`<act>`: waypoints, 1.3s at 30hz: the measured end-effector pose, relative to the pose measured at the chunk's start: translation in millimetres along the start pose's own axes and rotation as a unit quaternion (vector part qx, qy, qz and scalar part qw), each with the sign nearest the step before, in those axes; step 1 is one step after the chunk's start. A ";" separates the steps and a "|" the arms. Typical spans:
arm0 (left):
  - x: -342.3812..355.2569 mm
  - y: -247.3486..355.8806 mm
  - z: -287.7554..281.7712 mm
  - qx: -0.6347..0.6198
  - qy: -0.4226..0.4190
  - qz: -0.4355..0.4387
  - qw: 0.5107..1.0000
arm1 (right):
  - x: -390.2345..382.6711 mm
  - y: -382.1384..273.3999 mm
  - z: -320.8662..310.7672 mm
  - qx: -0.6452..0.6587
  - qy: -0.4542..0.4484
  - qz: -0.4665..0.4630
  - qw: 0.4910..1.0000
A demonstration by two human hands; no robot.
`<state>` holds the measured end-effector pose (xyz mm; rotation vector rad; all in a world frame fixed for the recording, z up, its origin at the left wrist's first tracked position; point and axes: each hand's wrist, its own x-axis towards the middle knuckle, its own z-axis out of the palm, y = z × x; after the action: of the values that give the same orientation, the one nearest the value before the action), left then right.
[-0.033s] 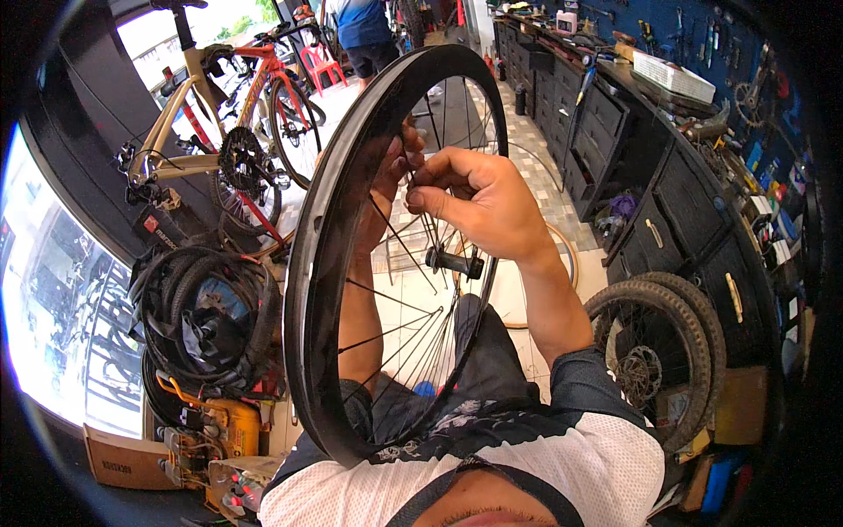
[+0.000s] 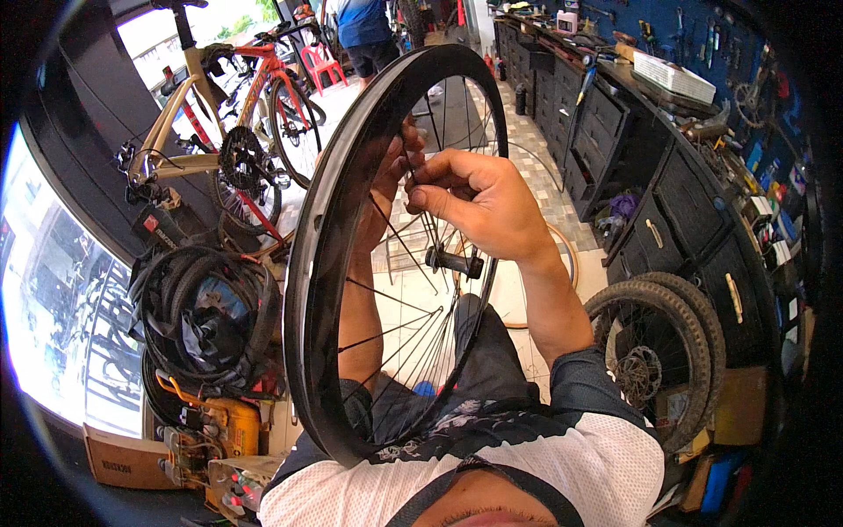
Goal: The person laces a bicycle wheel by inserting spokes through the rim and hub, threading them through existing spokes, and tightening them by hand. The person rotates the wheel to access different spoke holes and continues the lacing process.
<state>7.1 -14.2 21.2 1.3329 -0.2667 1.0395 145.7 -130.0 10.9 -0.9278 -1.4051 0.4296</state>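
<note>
A black, deep-section bicycle wheel (image 2: 318, 263) without a tyre stands upright and tilted in front of my chest, its lower edge against my lap and shirt. Thin black spokes run to its black hub (image 2: 457, 263), and some hang loose at an angle. My right hand (image 2: 481, 206) reaches in from the right, thumb and forefinger pinched on a spoke near the upper part of the rim. Opposite it, my left hand (image 2: 386, 180) is closed at the same spoke, partly hidden behind the rim. The pinched end itself is covered by my fingers.
Bikes, one with a tan frame (image 2: 180, 162), stand at the left above coiled tyres (image 2: 206, 307) and a yellow machine (image 2: 233, 426). Knobby wheels (image 2: 650, 351) lean at the right against dark drawers (image 2: 672, 220). A person in blue (image 2: 362, 26) stands at the back.
</note>
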 end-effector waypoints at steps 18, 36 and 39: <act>2.8 1.5 -5.0 -0.007 0.005 -0.031 0.999 | 1.8 -0.5 5.7 -0.045 0.026 -0.018 0.998; 3.9 -12.2 0.5 0.004 0.030 0.021 0.999 | 4.6 13.7 10.4 -0.004 0.051 -0.039 0.998; 4.7 -2.2 0.5 0.010 0.010 0.047 0.999 | 6.2 -4.4 9.3 -0.036 0.075 -0.038 0.996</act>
<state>11.5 -12.3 23.1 1.3375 -0.3071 1.1374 136.7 -125.2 17.4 -0.9428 -1.3196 0.2481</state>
